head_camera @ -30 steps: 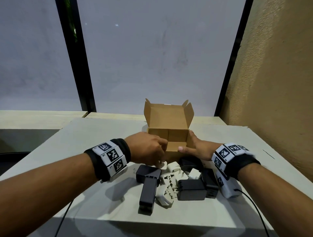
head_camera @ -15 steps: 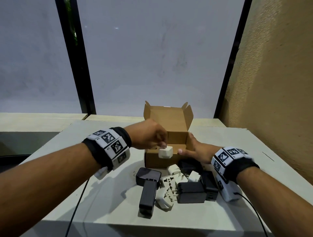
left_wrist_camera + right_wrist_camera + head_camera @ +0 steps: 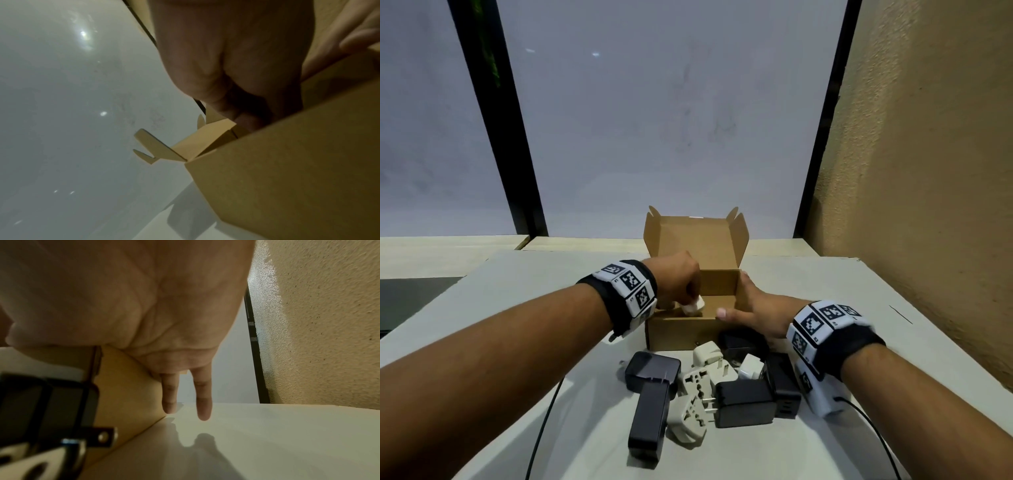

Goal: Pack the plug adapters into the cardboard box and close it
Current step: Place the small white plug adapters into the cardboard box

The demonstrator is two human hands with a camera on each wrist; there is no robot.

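The left hand (image 3: 681, 281) pinches a small white plastic plug adapter (image 3: 694, 306) in curled fingers, just inside the open brown cardboard box (image 3: 681, 330). The right hand (image 3: 755, 308) braces the box's right wall, fingers straight, thumb on the front rim. Released crooked, the adapter could land badly and waste room; the upright lid could then refuse to shut. On the white table (image 3: 808, 274) wait roughly four white and four black adapters, overlapping, so uncertain.

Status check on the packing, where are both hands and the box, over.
Left hand lowering small white adapter into open cardboard box. Right hand braces box's right side. Adapter pile waiting in front; lid flaps up, path clear.
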